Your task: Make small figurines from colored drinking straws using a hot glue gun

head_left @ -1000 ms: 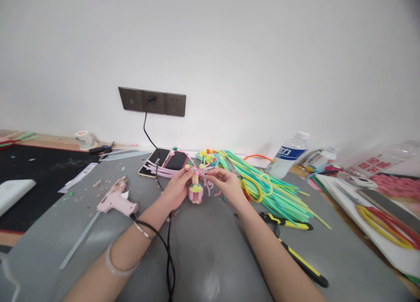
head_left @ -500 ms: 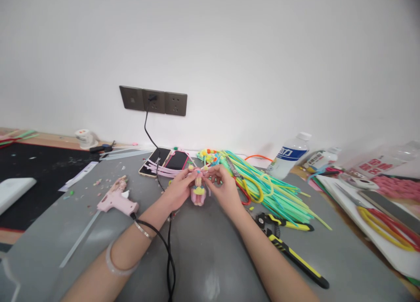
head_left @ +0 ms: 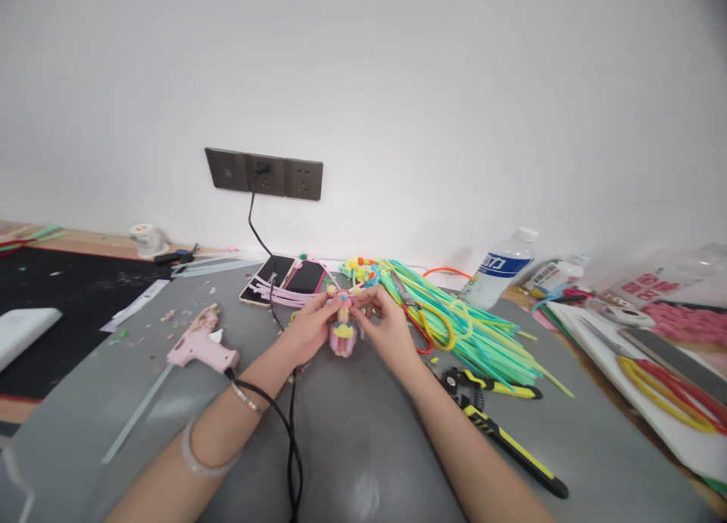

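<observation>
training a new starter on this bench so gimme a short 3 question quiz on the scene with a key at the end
1. Multiple choice: what is between the left hand and the right hand?
A) a water bottle
B) a small pink and yellow craft piece
C) a pair of scissors

2. True or false: the pink hot glue gun lies farther left in the picture than the green pipe cleaners.

3. Fill the gap: of the three panels of the wall socket, the black plug sits in the ____ one.

Key: 1. B; 2. True; 3. middle
</observation>
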`<state>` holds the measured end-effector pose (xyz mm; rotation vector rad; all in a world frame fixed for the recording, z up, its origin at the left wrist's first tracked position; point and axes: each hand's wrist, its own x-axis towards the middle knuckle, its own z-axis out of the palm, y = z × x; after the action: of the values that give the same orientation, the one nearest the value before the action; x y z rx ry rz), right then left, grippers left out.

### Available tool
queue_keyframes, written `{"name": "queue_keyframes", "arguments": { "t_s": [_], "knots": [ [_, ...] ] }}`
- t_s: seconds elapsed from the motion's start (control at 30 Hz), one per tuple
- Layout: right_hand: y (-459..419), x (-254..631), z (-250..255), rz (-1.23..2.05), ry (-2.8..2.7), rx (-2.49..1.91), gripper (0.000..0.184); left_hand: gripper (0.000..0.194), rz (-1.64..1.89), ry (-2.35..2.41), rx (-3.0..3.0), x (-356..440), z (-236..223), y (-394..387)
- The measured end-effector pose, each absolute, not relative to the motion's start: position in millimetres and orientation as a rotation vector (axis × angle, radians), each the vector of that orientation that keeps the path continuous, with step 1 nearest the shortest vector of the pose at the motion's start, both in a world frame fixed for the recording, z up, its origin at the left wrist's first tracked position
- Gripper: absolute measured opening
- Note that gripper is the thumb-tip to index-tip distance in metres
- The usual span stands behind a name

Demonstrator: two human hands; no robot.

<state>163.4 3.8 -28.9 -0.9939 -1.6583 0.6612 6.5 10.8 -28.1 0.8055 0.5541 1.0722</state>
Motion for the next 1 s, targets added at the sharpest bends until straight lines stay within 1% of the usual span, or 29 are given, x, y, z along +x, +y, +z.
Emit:
{"name": "queue_keyframes", "arguments": {
  "t_s": [0.33,0.5,0.6,0.8,1.0],
  "knots": [
    [3.0,164.8,-25.4,0.638,-1.639,-1.029,0.008,0.026,1.059,0.588,0.838,5.2,-28.8,12.7],
    [1.9,164.7,-22.4,0.628,-1.637,-1.048,0.007,0.028,1.039,0.591,0.874,5.3,-25.2,11.0],
    [2.1,165.1,-22.0,0.618,-1.622,-1.061,0.011,0.030,1.022,0.584,0.891,5.6,-23.4,10.1],
    [3.8,166.3,-24.4,0.619,-1.609,-1.077,0.026,0.027,1.016,0.567,0.896,5.8,-25.0,10.1],
    [5.6,167.0,-27.1,0.629,-1.601,-1.076,0.023,0.028,1.002,0.561,0.899,5.9,-25.5,10.4]
  ]
}}
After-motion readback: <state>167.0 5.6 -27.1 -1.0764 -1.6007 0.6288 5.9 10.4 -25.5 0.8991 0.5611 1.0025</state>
